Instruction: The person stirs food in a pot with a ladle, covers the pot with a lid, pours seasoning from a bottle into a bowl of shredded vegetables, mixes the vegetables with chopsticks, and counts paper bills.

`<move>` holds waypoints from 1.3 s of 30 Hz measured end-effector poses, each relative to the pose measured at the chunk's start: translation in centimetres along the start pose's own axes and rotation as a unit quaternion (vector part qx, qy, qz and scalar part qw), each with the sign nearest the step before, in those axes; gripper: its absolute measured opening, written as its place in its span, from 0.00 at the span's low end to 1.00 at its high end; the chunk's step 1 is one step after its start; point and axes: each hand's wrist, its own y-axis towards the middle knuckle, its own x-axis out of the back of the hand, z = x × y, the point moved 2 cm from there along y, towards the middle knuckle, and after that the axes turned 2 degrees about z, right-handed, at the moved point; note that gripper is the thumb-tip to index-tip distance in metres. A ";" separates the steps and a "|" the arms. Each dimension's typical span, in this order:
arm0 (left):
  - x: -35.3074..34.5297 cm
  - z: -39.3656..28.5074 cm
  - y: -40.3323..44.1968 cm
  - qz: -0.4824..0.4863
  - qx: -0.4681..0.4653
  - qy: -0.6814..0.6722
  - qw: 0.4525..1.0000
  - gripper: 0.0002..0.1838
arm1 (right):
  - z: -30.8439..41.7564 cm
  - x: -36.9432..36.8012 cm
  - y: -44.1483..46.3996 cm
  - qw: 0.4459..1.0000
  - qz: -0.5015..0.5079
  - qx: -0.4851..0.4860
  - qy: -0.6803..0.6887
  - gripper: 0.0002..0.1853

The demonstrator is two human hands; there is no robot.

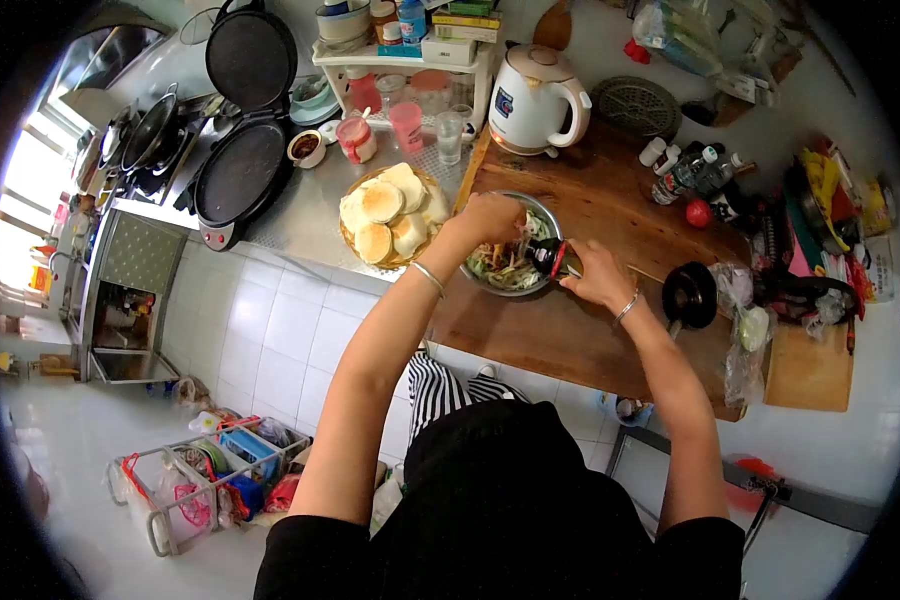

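Note:
A steel mixing bowl [515, 291] stands at the left edge of the wooden table, with shredded pale and green food [490, 265] inside. My right hand [598, 275] is wrapped round a dark bottle [547, 256] with a red band, tipped sideways over the bowl's right side. Above the bowl's upper left rim, my left hand [495, 218] is closed with its fingers pointing down; whatever it may hold is hidden. Left of the bowl sits a wicker basket of round flatbreads [382, 202].
A white electric kettle [535, 100] stands behind the bowl. Cups, including a pink one [406, 126], line the counter beside an open electric griddle [240, 170]. Several bottles [685, 175] stand at the table's back right. A black pan [689, 295] lies right of my right hand.

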 end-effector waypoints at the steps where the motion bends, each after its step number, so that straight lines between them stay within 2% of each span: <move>1: -0.1 0.0 -0.1 0.000 0.001 0.000 1.000 0.12 | 0.0 0.0 0.2 1.000 -0.015 0.009 -0.014 0.37; 5: 0.1 -0.3 0.0 -0.051 0.012 0.015 0.999 0.11 | -0.4 -0.3 0.6 1.000 0.001 -0.022 -0.009 0.37; 7: -0.2 -0.3 0.5 -0.071 0.008 0.014 0.997 0.11 | -1.2 -1.0 0.8 0.995 -0.079 0.004 -0.055 0.38; 11: -0.4 -1.1 1.3 -0.069 -0.016 0.010 0.997 0.11 | -1.6 -0.6 0.2 0.993 -0.090 0.001 -0.082 0.39; 13: -0.4 -1.7 1.2 -0.067 -0.021 0.017 0.997 0.11 | -0.9 0.8 -0.5 0.998 -0.019 -0.050 -0.046 0.39; 16: -0.8 -2.1 1.4 -0.063 -0.027 0.006 0.998 0.11 | -0.6 1.6 -1.7 0.998 0.005 -0.051 -0.043 0.38; 18: -1.2 -2.1 1.4 -0.024 -0.032 0.035 0.999 0.13 | -0.3 1.6 -2.3 0.997 0.005 -0.050 -0.052 0.38; 23: -1.1 -2.0 -0.3 -0.003 -0.015 0.042 0.999 0.14 | -0.5 0.4 -2.5 0.998 0.003 -0.035 -0.052 0.37; 25: -1.1 -1.4 -0.9 0.019 -0.003 0.044 0.999 0.14 | 0.5 0.4 -2.5 1.000 0.010 -0.025 -0.011 0.37; 29: -1.6 0.5 -1.7 -0.021 -0.005 0.032 0.999 0.15 | 0.8 -1.0 -1.1 1.000 0.008 0.000 0.010 0.36; 32: -1.4 1.1 -1.9 -0.051 0.009 0.042 0.998 0.16 | 0.9 -1.2 -0.2 0.999 -0.035 0.005 -0.011 0.35; 34: -1.5 1.4 -1.7 -0.070 0.012 0.053 0.996 0.15 | 1.5 -0.5 0.2 1.000 0.000 -0.016 0.002 0.35; 37: -1.7 1.5 -0.9 -0.123 0.030 0.020 0.992 0.15 | 0.9 -0.5 0.9 0.999 -0.036 -0.027 0.006 0.36; 39: -1.6 1.1 -0.2 -0.175 -0.009 -0.009 0.984 0.14 | 0.1 -0.7 1.0 0.998 -0.055 -0.031 0.003 0.36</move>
